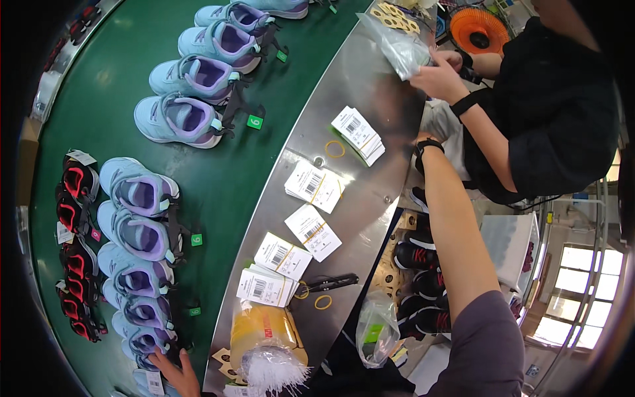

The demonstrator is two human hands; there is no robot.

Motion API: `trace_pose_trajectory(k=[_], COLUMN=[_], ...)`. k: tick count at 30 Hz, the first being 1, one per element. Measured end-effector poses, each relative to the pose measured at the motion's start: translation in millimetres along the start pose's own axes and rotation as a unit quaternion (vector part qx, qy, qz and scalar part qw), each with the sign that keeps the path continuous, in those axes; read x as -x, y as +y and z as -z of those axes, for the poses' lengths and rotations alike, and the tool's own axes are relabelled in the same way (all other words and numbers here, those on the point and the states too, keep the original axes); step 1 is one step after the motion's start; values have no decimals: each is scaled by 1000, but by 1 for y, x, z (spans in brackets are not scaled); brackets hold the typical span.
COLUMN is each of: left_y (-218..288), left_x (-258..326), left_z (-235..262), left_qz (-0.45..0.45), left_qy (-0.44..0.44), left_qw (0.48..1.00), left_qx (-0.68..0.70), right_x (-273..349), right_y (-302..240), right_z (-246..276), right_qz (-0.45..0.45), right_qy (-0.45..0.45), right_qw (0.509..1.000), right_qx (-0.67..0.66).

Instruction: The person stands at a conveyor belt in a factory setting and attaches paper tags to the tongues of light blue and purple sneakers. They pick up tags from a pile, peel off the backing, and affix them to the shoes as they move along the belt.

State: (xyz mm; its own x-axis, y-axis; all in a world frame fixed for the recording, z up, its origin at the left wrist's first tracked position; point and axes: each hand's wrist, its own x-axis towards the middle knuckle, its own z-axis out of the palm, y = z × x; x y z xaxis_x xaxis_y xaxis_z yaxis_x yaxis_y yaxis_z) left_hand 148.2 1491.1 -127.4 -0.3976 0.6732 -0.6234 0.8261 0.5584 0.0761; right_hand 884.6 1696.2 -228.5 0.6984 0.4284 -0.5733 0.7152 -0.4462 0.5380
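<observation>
My left hand is at the lower left, thumb and fingers apart. Its fingertips touch the heel side of a light blue and purple child's sneaker in the near row. Beside it, another sneaker carries a white tag. My right arm stretches far forward across the metal table edge, a black band at the wrist. The right hand is near a co-worker's lap; its fingers are hidden. On the metal table, between my hands, lie several stacks of white barcode tags, some banded with yellow rubber bands.
A green belt bears more blue sneakers and black-red shoes. A yellow roll of white tag fasteners and a black tool lie on the table. The co-worker's hands hold a clear plastic bag. Black shoes sit below.
</observation>
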Motion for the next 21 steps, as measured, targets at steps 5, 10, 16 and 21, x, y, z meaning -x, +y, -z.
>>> trace_pose_trajectory(k=[5, 10, 16, 21], left_y=[-17, 1, 40, 53], left_x=[-7, 17, 131, 230], left_z=[-15, 7, 92, 96], left_qz=[-116, -222, -92, -473], left_qy=[78, 161, 338, 205], left_qw=[990, 962, 930, 741], left_qx=[14, 18, -111, 430], right_x=[10, 93, 320, 502], right_y=[31, 27, 71, 80], right_z=[-7, 24, 50, 45], right_qz=[11, 239, 342, 646], right_qy=[-18, 161, 147, -145], right_qw=[1000, 957, 927, 749], right_qx=[7, 33, 48, -3])
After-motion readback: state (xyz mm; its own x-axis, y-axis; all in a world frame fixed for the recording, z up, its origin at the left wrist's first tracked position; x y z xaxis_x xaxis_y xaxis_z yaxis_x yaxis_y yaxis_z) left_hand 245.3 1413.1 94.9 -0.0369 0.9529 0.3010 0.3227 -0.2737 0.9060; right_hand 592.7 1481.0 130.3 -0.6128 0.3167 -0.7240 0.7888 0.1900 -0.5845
